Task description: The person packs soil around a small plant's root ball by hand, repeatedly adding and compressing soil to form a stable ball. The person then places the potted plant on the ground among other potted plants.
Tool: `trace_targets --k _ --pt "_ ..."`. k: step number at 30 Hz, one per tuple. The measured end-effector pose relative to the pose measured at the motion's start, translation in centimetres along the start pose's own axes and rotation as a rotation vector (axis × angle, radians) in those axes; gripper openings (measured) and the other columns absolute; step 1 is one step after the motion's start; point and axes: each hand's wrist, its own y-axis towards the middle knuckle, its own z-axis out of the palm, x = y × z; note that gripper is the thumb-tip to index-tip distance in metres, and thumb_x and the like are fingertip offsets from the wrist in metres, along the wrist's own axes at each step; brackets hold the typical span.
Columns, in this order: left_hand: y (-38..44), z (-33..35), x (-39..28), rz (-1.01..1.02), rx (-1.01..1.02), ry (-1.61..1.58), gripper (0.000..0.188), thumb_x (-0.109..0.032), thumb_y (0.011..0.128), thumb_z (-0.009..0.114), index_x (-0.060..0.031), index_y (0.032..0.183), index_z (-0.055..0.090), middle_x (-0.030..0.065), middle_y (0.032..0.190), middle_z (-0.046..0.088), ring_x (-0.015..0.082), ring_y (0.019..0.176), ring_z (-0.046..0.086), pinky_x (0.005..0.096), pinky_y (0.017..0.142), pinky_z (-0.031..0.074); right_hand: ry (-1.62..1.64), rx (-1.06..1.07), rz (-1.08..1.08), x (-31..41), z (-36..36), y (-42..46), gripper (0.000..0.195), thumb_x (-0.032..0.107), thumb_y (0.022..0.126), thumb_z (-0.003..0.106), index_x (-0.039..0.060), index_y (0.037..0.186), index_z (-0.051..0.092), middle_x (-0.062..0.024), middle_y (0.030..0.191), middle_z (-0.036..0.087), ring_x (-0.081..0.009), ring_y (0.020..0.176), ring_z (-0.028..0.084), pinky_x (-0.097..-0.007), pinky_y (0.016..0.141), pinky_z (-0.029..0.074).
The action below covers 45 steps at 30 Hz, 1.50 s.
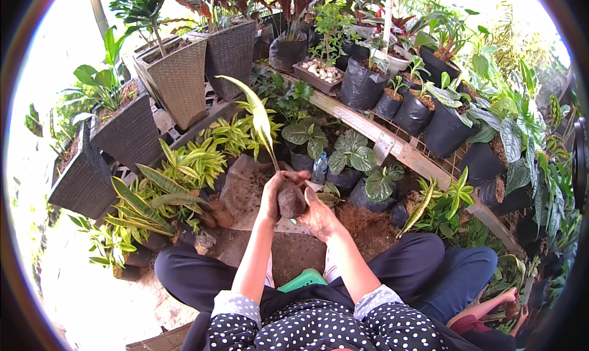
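Note:
Between my two hands is a brown root ball, packed round and dark like damp soil or fibre. From its top rises a single yellow-edged snake plant leaf, leaning to the left. My left hand wraps the ball's left side, with its fingers reaching over the far side. Cupped against the right side and underside is my right hand, thumb up. Both hands look smeared with soil. Beyond them lies a soil-strewn plastic sheet, and a clear plastic bottle stands just past my fingers.
Potted snake plants stand at left, below tall dark planters. A wooden-edged rack bears several black-bagged plants. Reddish-brown fibre lies right of my hands. A green plastic object sits between my legs. Another person's hand shows at lower right.

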Motion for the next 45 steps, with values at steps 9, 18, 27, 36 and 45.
trace_targets --k 9,18,27,36,45 --pt "0.7 2.3 1.2 -0.218 -0.313 -0.412 0.038 -0.045 0.092 0.053 -0.0093 0.081 0.055 0.0019 0.074 0.056 0.0152 0.069 0.057 0.0286 0.066 0.051 -1.616 -0.281 -1.274 -1.6 1.3 0.9 0.043 0.022 0.081 0.065 0.0034 0.119 0.057 -0.0156 0.134 0.048 -0.034 0.129 0.041 -0.0476 0.11 0.026" --pt "0.0 3.2 2.2 -0.19 -0.237 -0.114 0.044 -0.054 0.093 0.045 -0.0122 0.094 0.057 -0.0011 0.085 0.057 0.0127 0.085 0.058 0.0283 0.077 0.048 -1.145 -0.457 -1.319 -1.7 1.7 0.7 0.014 0.002 0.08 0.062 0.0004 0.092 0.067 -0.0126 0.101 0.067 -0.0294 0.096 0.065 -0.0406 0.091 0.049" --pt "-0.4 6.0 0.4 -0.109 -0.197 -0.197 0.034 -0.034 0.094 0.053 -0.0071 0.073 0.054 0.0021 0.075 0.057 0.013 0.07 0.054 0.0276 0.067 0.045 -1.343 -0.328 -1.479 -0.1 2.3 -0.6 0.026 0.017 0.076 0.07 0.0033 0.098 0.066 -0.0122 0.113 0.061 -0.0354 0.119 0.051 -0.0493 0.105 0.035" --pt "0.7 6.6 0.3 -0.088 -0.299 0.129 0.025 -0.032 0.094 0.054 -0.0128 0.079 0.055 -0.0033 0.075 0.056 0.0075 0.071 0.056 0.025 0.066 0.048 -1.036 -0.471 -1.331 1.7 3.2 0.0 0.008 0.001 0.081 0.062 -0.0002 0.086 0.069 -0.011 0.094 0.069 -0.0268 0.095 0.066 -0.0397 0.092 0.048" --pt "1.1 7.7 -1.3 -0.16 -0.072 -0.57 0.024 -0.029 0.096 0.05 -0.0096 0.083 0.058 0.0019 0.079 0.06 0.0143 0.078 0.059 0.0274 0.074 0.049 -1.421 -0.334 -1.501 3.6 4.4 -0.3 0.031 0.024 0.078 0.068 0.0051 0.102 0.065 -0.0141 0.124 0.055 -0.0316 0.128 0.043 -0.0458 0.11 0.027"
